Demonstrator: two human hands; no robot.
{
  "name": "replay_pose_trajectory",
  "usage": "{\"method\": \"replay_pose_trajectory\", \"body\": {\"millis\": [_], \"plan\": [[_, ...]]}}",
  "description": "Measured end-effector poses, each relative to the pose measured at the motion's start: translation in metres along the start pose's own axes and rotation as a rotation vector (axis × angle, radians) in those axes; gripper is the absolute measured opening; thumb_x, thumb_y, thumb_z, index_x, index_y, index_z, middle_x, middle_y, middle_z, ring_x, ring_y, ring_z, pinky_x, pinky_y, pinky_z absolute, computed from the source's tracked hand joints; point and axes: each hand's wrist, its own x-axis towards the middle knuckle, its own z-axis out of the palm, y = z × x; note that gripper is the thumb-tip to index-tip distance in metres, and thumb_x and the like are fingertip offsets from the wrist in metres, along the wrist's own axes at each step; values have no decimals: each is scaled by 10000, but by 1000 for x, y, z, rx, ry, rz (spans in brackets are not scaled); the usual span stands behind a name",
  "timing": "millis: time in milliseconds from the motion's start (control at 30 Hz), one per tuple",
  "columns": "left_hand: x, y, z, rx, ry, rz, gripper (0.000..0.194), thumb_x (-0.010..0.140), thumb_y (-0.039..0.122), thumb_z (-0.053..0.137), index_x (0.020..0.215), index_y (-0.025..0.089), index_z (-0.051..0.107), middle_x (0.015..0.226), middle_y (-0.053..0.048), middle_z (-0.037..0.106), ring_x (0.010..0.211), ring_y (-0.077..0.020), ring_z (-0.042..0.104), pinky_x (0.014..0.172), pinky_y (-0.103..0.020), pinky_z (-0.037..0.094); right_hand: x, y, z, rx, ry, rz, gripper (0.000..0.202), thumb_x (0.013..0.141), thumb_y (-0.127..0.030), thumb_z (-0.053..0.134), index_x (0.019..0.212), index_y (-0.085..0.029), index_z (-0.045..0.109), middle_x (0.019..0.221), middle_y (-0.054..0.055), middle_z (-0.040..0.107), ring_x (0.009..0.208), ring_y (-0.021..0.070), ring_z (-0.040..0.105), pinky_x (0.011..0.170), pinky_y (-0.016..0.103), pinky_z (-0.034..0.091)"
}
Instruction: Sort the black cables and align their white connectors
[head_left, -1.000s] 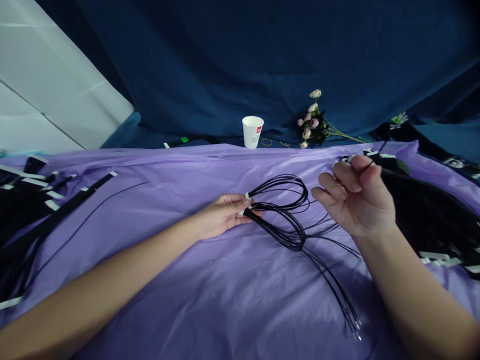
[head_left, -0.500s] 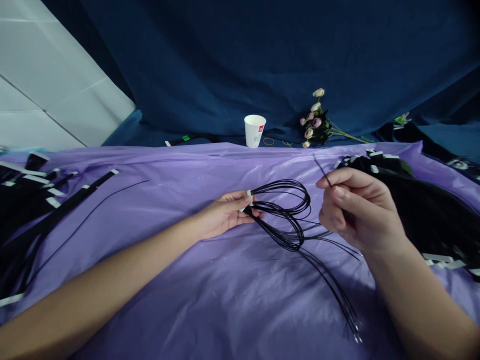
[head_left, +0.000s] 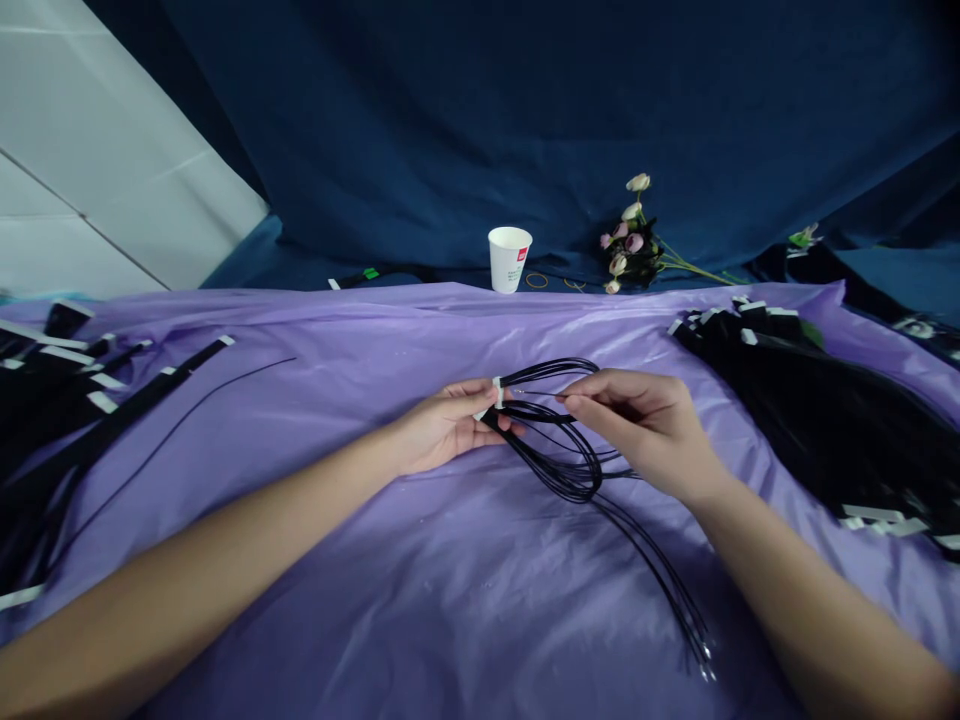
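Observation:
My left hand (head_left: 457, 425) pinches a white connector (head_left: 498, 392) between thumb and fingers. From that connector several thin black wires (head_left: 574, 485) run out to the right in loops, and some loose ends with shiny metal tips trail toward the lower right. My right hand (head_left: 645, 425) is closed in a pinch on a single black wire (head_left: 551, 394). The tip of this wire points left and sits just right of the white connector; whether it touches is too small to tell. The right hand covers part of the loops.
Purple sheeting (head_left: 420, 600) covers the table. Black cables with white connectors (head_left: 52, 420) lie at the left, and another black bundle (head_left: 832, 420) at the right. Behind stand a paper cup (head_left: 510, 260) and artificial flowers (head_left: 630, 240), before a dark blue cloth (head_left: 480, 120).
My right hand has moved left and slightly down, bringing the wire's tip from the right side over to the white connector. My left hand has stayed almost in place.

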Motion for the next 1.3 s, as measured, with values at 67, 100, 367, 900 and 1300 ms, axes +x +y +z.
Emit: {"method": "replay_pose_trajectory", "body": {"millis": [67,100,367,900,1300], "plan": [[0,0,-1,-5,-10,-5,200,826,283,704,930,116,673,818,-62,686,783,-157,680,826,-321,531,-1,2,3,-144,20,-68,173,870,-316,639,808,-177,722,663,15,648,535,91,488,486,221,381],[1,0,-2,-5,-11,-9,203,821,284,710,928,114,679,824,-64,686,779,-154,677,821,-318,532,-1,3,4,-223,35,-113,168,869,-304,639,806,-175,726,626,6,634,504,86,467,476,224,367],[1,-2,-6,-28,-25,-26,227,781,278,750,917,102,709,771,-59,667,776,-149,658,801,-298,525,1,6,10,-453,100,-282,104,856,-224,650,824,-175,736,724,31,724,488,102,528,504,251,421],[3,-2,-8,15,-63,-19,195,791,251,742,890,87,702,777,-58,675,773,-137,665,790,-270,523,2,14,13,-486,143,-487,46,829,-108,680,846,-133,715,781,33,741,556,82,606,528,189,471],[1,-1,-6,47,-53,-37,212,796,248,729,908,70,708,848,-72,667,770,-135,654,806,-276,529,-1,26,21,-534,174,-651,126,854,-68,645,961,-124,683,722,33,703,583,104,608,877,330,519]]}}
